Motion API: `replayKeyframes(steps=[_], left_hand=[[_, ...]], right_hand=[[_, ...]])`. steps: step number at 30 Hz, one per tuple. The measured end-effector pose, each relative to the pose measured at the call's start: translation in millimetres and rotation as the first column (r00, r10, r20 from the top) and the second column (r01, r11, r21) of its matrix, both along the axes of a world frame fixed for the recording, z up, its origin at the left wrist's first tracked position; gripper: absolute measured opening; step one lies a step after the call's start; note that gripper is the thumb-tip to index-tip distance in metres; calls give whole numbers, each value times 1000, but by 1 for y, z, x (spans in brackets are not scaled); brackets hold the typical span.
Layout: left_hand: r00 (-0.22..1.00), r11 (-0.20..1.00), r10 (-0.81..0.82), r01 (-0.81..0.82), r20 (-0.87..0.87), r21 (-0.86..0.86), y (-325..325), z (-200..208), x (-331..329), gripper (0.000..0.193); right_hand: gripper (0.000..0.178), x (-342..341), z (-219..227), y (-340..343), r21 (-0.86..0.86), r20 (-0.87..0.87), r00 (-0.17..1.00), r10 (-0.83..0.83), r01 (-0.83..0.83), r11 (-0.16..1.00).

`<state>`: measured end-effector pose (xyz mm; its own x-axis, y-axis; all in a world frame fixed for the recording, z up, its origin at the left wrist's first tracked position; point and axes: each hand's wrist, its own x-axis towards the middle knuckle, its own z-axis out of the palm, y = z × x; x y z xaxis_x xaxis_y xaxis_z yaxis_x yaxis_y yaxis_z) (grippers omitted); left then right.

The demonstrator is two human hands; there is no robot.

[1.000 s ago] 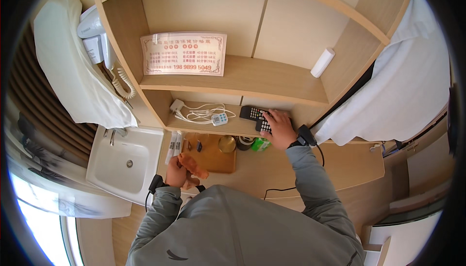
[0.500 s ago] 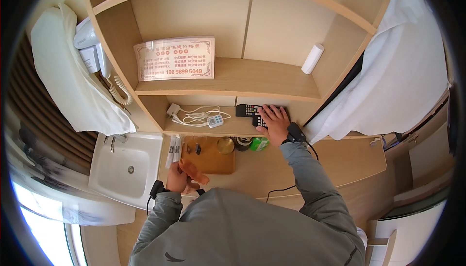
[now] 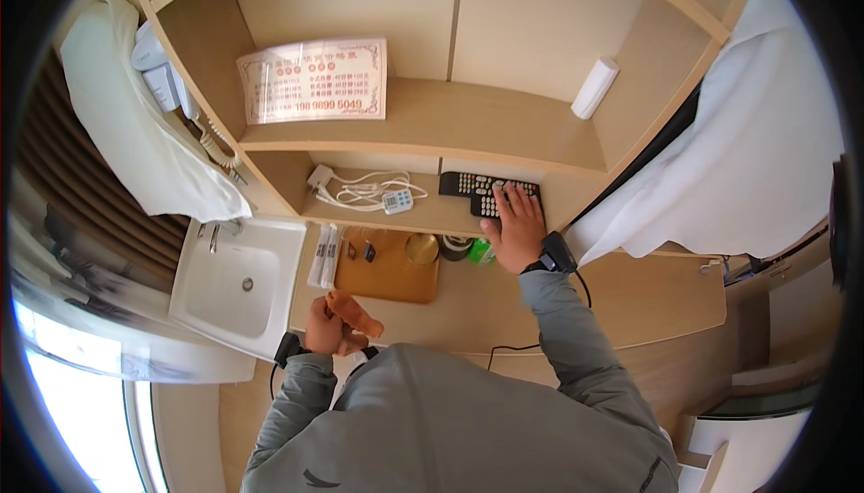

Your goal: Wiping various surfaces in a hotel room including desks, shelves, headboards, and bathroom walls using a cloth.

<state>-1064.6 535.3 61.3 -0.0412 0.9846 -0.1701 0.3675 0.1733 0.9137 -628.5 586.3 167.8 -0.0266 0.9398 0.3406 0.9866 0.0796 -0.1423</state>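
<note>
My right hand [image 3: 519, 233] lies over the right end of two black remote controls, its fingers spread and touching the nearer remote control [image 3: 487, 206]. The other remote control [image 3: 461, 183] is partly behind that one, on the low shelf [image 3: 428, 217] of the wooden unit. An orange-brown cloth [image 3: 355, 314] is gripped in my left hand [image 3: 322, 326], above the counter's front near the sink. Left of the remotes are a coiled white cable [image 3: 360, 192] with a plug and a small white tag with a printed pattern.
A white sink [image 3: 236, 286] is at left. On the counter are a brown tray [image 3: 387, 282] with small items, white packets [image 3: 324, 259] and a green container [image 3: 481, 251]. A printed card [image 3: 315, 82] and white cylinder [image 3: 595, 88] stand on the upper shelf. White cloths hang at both sides.
The view has tilted, so the shelves sit higher. My right hand has drawn back slightly over the remotes, uncovering more buttons. The nearer remote lies straighter. My left hand still grips the cloth.
</note>
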Motion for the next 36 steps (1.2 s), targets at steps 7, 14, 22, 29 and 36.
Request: replayKeyframes(steps=[7,14,22,29,36], left_hand=[[999,998,-39,41,-26,53,-17,9,-2,28],[964,970,-235,241,123,-35,2,6,1,28],[792,789,-596,608,130,-91,11,-14,40,27],[561,546,-756,825,337,-147,-35,-8,107,31],[320,335,-883,942,345,-17,-112,19,224,31]], right_hand=[[61,-22,44,-30,215,-248,961,119,-65,975],[52,-61,194,-174,330,-710,559,427,-272,904],[42,-143,257,-312,530,-379,532,757,-546,649],[43,-182,260,-402,536,-424,668,612,-360,763],[43,-147,207,-456,366,-719,686,114,234,901]])
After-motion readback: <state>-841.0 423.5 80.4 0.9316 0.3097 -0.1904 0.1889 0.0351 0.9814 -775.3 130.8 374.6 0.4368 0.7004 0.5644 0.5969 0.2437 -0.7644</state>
